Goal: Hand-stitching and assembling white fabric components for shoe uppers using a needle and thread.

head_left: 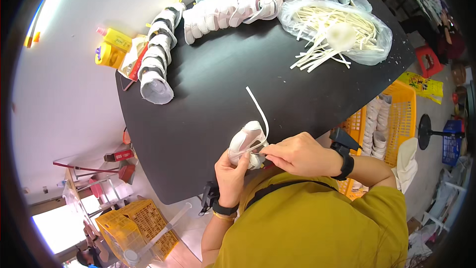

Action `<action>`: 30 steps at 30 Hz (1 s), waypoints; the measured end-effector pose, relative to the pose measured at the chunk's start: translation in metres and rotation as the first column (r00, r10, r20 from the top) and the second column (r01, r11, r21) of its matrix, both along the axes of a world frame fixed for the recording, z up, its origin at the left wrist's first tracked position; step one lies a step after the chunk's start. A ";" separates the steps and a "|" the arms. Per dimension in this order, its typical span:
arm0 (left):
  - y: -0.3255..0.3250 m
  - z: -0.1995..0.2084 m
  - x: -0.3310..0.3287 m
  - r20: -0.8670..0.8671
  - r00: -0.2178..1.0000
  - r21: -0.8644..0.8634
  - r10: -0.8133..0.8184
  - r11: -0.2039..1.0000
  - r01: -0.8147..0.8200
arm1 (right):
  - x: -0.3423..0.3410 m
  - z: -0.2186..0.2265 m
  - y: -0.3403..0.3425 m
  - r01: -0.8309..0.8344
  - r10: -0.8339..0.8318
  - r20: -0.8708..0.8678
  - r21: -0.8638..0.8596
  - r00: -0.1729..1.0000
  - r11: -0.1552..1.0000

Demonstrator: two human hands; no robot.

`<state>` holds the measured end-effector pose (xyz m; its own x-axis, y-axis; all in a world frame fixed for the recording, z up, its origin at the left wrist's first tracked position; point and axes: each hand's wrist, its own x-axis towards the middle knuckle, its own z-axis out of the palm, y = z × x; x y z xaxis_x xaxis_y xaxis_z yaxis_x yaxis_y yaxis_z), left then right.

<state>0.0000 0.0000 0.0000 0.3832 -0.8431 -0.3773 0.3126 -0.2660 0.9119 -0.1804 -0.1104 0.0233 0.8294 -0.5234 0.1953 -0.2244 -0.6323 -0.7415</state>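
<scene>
A small white and pale pink shoe [243, 139] is held at the table's near edge by my left hand [231, 176], thumb pressed near its opening. A long white flat strip [257, 103] runs out of the shoe and curves up over the tabletop, its far end loose. My right hand [300, 155] is closed in a pinch just right of the shoe, on a thin rod-like tool [259, 154] whose tip reaches the shoe's opening. Its handle is hidden in my fingers.
The dark table [208, 94] carries rows of nested shoes [223, 12] and a plastic bag of white strips [342, 30]. Yellow bottles [110, 52] stand at the left. An orange crate [401, 101] with shoes stands right; more crates [139, 226] sit lower left. People work farther off.
</scene>
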 end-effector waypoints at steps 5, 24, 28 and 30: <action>0.008 -0.001 -0.001 0.012 1.000 0.007 -0.023 1.000 0.022 | 0.002 -0.010 0.002 0.023 -0.032 0.024 0.323 0.999 0.946; 0.011 0.001 -0.007 0.139 0.990 -0.023 -0.020 0.999 0.023 | 0.003 -0.009 0.004 -0.049 0.050 0.012 0.522 0.999 0.852; 0.010 0.005 -0.010 0.165 0.986 -0.025 -0.006 1.000 0.011 | 0.003 -0.010 0.005 -0.039 0.036 0.015 0.493 0.999 0.869; 0.009 0.006 -0.011 0.190 0.982 -0.025 -0.004 1.000 0.009 | 0.005 -0.012 0.007 -0.026 0.024 0.011 0.477 1.000 0.879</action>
